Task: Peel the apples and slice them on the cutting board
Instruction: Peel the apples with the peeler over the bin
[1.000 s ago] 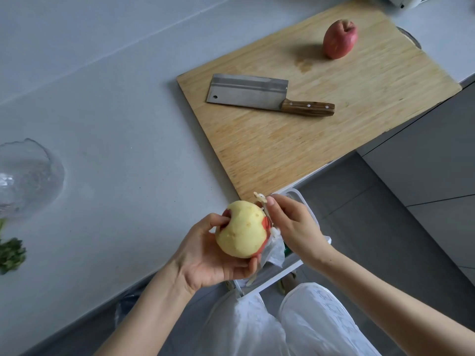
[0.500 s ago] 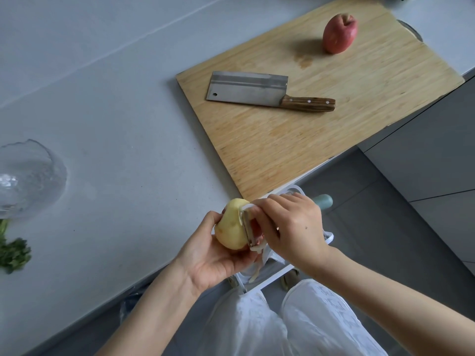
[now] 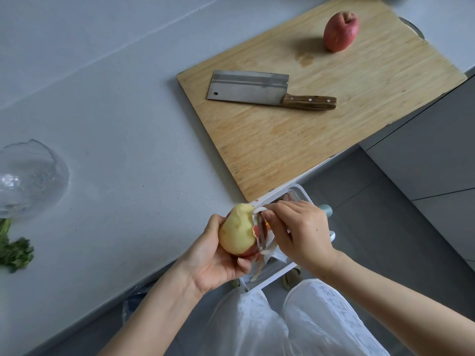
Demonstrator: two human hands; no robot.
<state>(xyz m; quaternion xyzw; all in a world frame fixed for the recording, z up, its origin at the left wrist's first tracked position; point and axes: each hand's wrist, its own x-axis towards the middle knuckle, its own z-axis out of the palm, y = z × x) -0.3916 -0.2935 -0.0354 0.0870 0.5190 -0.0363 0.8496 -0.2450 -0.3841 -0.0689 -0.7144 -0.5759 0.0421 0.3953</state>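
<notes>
Holding the apple in our left hand, we have put the peeler, gripped in our right hand, back on the last red skin.

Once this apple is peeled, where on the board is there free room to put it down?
The board's near half, between the cleaver and its near edge, is bare. The counter between bowl and board is bare too. Crowded: around the bin, where the left hand holds the apple and the right hand the peeler.
</notes>
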